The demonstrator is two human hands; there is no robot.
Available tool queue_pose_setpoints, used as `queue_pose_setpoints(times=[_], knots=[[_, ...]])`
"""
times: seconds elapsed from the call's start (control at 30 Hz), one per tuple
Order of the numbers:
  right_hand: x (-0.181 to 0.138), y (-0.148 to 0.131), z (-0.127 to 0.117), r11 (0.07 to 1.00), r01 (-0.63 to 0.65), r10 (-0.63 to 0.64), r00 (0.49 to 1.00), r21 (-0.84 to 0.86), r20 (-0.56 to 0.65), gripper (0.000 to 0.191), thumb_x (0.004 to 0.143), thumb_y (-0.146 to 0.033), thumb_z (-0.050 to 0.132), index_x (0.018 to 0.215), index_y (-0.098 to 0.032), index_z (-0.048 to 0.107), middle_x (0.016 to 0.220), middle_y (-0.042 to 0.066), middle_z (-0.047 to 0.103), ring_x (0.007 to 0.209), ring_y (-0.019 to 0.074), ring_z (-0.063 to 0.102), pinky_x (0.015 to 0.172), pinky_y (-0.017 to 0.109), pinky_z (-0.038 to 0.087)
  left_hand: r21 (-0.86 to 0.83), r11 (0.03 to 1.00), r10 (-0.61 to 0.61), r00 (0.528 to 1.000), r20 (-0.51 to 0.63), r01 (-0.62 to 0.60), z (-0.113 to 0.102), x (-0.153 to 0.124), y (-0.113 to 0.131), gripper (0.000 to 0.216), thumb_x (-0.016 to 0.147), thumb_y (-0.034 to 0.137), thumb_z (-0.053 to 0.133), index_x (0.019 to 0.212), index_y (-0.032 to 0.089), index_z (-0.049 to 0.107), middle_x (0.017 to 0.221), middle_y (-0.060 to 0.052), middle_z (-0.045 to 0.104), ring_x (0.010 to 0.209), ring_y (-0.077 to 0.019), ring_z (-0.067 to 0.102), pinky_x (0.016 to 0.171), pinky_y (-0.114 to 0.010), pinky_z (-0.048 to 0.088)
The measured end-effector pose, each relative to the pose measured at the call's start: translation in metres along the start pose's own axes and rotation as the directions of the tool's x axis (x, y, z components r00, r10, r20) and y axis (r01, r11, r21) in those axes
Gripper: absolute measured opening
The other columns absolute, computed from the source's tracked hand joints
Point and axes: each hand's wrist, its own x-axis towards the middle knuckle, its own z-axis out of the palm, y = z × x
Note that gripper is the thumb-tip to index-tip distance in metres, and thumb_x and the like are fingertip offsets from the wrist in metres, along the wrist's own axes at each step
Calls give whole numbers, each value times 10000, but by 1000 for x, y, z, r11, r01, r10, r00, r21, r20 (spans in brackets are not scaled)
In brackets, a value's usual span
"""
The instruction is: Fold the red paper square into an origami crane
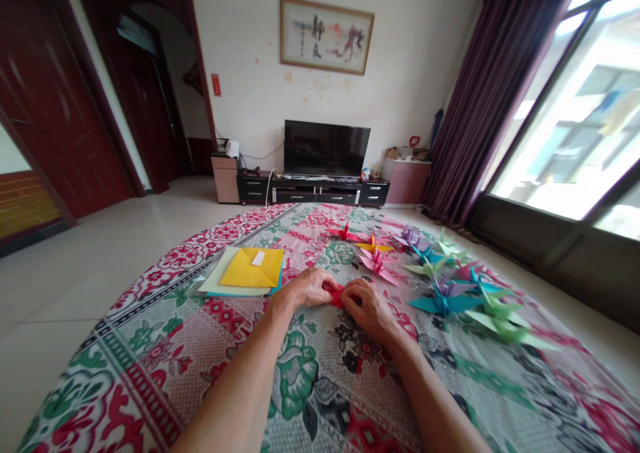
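Note:
Between my two hands is a small piece of folded red paper (337, 296), low over the patterned tablecloth. The thumb and fingers of my left hand (311, 286) pinch its left side. On its other side my right hand (367, 306) grips the paper with curled fingers. Much of the paper is covered by my fingers, so its exact shape is hidden. Just beyond my right hand stand a pink paper crane (379, 264), a yellow paper crane (373, 244) and a red paper crane (345, 232). Left of my left hand lies a yellow paper sheet (253, 268) on a stack.
Several more folded cranes, among them a blue crane (445, 303) and a green crane (503, 320), cluster on the right of the round table. The floral tablecloth (200, 346) covers the table. Beyond its far edge are a low TV cabinet (320, 192) and a television (326, 148).

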Motion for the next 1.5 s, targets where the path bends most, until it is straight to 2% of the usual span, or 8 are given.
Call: queue_pose_setpoints(times=[0.23,0.43,0.7,0.9,1.0,1.1,1.3,1.5], knots=[[2,-1,1,1000,-21,21,1000,-22,6,178,776,-179,518,657,-184,651,854,53,617,787,154,560,753,283,439,26,999,-28,1000,12,28,1,1,1,279,604,175,523,812,173,709,807,-22,677,711,-139,575,598,-198,421],[1,1,1,999,0,0,1000,-35,6,194,780,-192,519,633,-185,645,861,46,619,794,150,559,751,280,442,-26,1000,-7,1000,-14,7,7,3,-3,301,642,219,509,864,163,704,746,-12,678,650,-116,565,548,-184,398],[-1,6,-6,997,8,-12,998,77,56,148,713,-143,590,756,-223,706,912,30,627,827,143,582,775,273,453,33,999,-10,999,31,9,3,2,4,267,628,218,549,812,192,739,759,-26,680,699,-137,559,559,-179,386],[1,3,-1,998,-38,37,999,43,15,170,758,-187,554,665,-202,696,860,39,636,769,138,588,722,261,459,54,998,-39,997,66,36,4,1,2,231,639,262,545,742,171,732,631,7,629,607,-107,518,499,-171,342],[3,2,0,998,-53,53,999,29,1,192,751,-174,544,610,-192,673,834,42,637,748,139,584,710,260,460,55,996,-66,997,40,63,6,2,5,247,648,295,540,740,168,731,617,3,615,601,-117,516,496,-189,337],[2,4,-4,997,-48,46,999,67,27,166,709,-131,547,663,-200,690,869,37,646,791,145,595,745,267,466,67,994,-83,997,5,83,6,2,9,244,651,276,522,722,165,728,644,-4,616,614,-120,514,520,-198,344],[-3,19,-14,994,-88,85,995,58,56,343,617,-29,470,736,-228,723,1014,33,645,915,160,604,851,303,462,79,991,-106,994,1,106,7,2,12,240,666,284,517,679,145,711,606,-11,583,586,-116,500,525,-204,346],[-5,23,-15,990,-128,127,992,53,23,347,613,-35,441,690,-225,722,1013,31,656,912,167,613,842,310,473,49,993,-105,994,-9,105,7,2,13,198,652,268,534,649,158,699,659,-13,615,663,-123,521,592,-191,381]])
